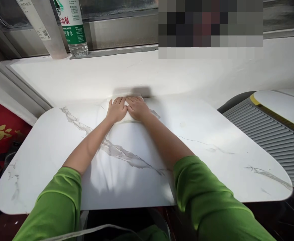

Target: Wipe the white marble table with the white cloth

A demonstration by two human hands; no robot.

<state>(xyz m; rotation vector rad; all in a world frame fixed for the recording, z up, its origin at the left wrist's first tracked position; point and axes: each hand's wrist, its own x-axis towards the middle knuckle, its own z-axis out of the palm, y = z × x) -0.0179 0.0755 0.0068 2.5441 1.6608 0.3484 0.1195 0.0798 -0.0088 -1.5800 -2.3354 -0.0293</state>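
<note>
White cloth (130, 117), a single folded-looking piece, lies at the far edge of the marble-patterned tabletop (53, 150), against the white wall (99, 77). Two hands press down on it side by side: the left hand (118, 109) and the right hand (137, 107) are both flat, fingers pointing away, thumbs touching or nearly so. Two green sleeves (207, 190) are pushed up on the forearms.

Two containers stand on the ledge above the wall. One is a clear bottle (73, 30) with a green-and-white label; its red brand characters are partly cut off, ending 山泉, and below are "WATER" and 净水. Left of it, one translucent tube-like container (40, 25) carries a white label with one QR code; its small print is unreadable. One red item (3, 129) with a gold motif sits at far left.
</note>
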